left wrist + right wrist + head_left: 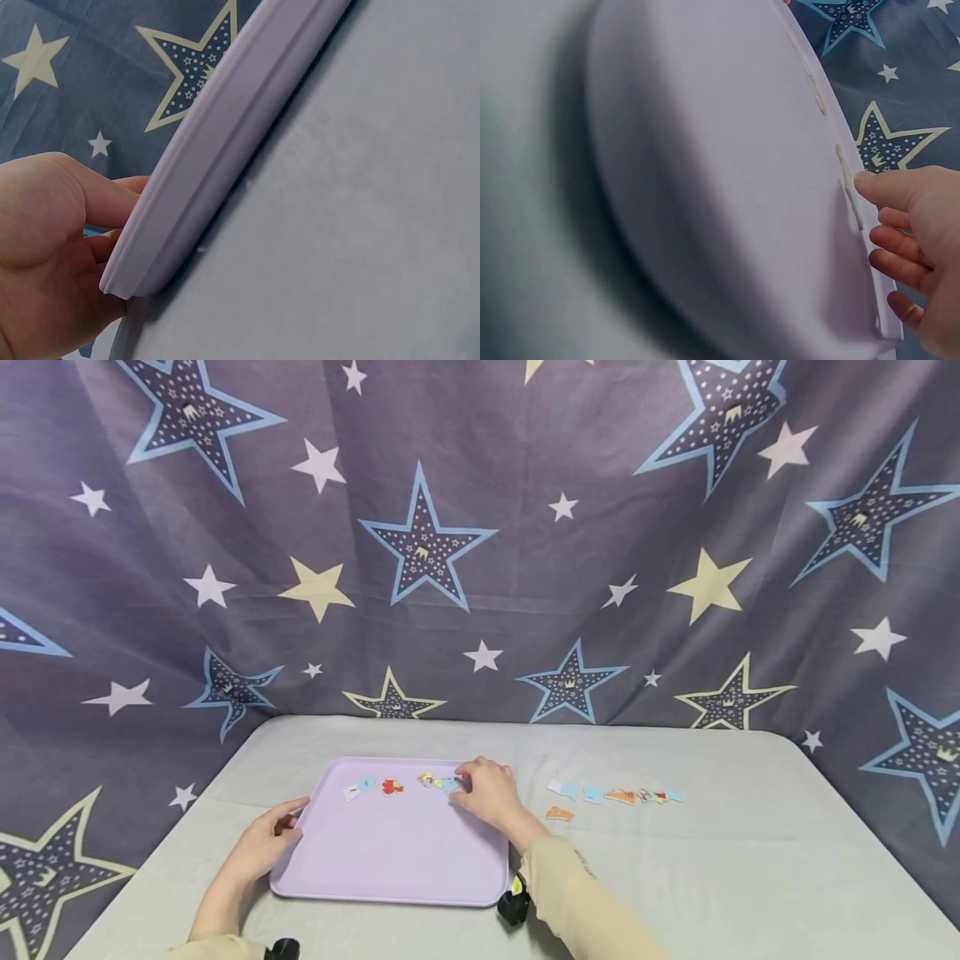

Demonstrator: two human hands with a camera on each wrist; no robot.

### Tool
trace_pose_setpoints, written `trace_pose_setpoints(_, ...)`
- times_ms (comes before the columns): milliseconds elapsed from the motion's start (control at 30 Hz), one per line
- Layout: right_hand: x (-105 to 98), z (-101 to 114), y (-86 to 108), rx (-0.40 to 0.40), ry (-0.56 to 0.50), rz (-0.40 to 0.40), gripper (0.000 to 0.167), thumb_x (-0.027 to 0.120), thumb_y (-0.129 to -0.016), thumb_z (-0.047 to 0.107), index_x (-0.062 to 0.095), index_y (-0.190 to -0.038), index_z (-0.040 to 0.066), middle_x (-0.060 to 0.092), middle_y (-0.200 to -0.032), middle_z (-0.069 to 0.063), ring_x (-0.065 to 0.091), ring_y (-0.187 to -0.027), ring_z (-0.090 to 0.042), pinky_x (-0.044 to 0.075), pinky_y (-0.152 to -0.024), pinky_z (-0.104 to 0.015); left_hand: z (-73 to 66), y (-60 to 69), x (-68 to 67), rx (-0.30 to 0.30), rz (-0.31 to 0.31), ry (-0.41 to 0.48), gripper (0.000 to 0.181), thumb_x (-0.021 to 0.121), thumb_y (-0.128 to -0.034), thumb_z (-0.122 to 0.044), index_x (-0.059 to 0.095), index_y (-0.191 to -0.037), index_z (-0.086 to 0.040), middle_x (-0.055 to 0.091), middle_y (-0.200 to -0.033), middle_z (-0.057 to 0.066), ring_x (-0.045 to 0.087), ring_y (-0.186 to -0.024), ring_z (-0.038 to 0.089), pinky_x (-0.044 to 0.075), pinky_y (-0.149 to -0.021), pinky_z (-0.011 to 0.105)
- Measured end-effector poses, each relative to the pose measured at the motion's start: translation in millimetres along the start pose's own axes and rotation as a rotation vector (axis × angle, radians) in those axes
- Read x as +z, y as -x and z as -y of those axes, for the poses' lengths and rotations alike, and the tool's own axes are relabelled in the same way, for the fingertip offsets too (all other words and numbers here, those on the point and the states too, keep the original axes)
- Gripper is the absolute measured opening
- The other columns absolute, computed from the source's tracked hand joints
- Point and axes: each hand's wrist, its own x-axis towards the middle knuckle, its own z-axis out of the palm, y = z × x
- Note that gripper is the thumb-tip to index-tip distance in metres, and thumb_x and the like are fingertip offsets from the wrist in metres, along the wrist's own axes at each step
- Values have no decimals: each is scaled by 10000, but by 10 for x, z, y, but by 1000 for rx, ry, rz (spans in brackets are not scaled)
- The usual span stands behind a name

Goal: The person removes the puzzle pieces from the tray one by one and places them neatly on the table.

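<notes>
The lilac tray (390, 860) lies on the left part of the table. My left hand (262, 843) holds its left rim; in the left wrist view, thumb and fingers of the hand (52, 240) are at the edge of the tray (202, 157). At the tray's far right, my right hand (491, 793) touches a joined strip of colourful pieces (442, 782). In the right wrist view, the thumb of the right hand (922, 232) meets the strip (848, 180), its fingers loosely bent. A red piece (392, 787) and a joined white-and-blue pair (365, 784) lie further left in the tray.
Right of the tray, on the grey tablecloth (712, 868), several pieces lie in a row, among them a light blue one (592, 795) and an orange one (621, 796). Another orange piece (559, 813) lies nearer. A star-patterned curtain (525, 568) hangs behind the table.
</notes>
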Motion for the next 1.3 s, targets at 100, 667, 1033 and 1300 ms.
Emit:
trace_pose_setpoints(100,40,6,-16,10,0,11,403,729,-695,330,675,-1032,115,600,-844,4,535,-788,-147,392,-785,-376,-7,4,0,5,-1,7,465,519,-832,-20,444,-1283,65,518,-925,106,443,-780,133,374,-650,223)
trace_pose_setpoints(667,153,26,-73,72,62,64,389,701,-730,414,671,-1042,183,564,-1007,-12,500,-948,-200,344,-901,-432,32,-8,20,2,-7,14,460,515,-834,-14,448,-1283,56,508,-913,95,431,-764,112,368,-644,214)
trace_pose_setpoints(1033,126,62,-90,110,52,67,317,713,-715,372,687,-975,193,559,-936,7,498,-907,-186,349,-879,-430,31,-16,20,-17,-3,11,468,516,-838,-23,443,-1296,39,514,-939,107,431,-786,135,366,-651,223)
trace_pose_setpoints(1300,130,46,-83,85,53,37,281,717,-693,338,688,-923,181,568,-857,28,517,-838,-173,370,-839,-410,33,-12,24,-24,-4,3,475,518,-836,-25,441,-1300,37,511,-939,103,425,-785,140,361,-645,228)
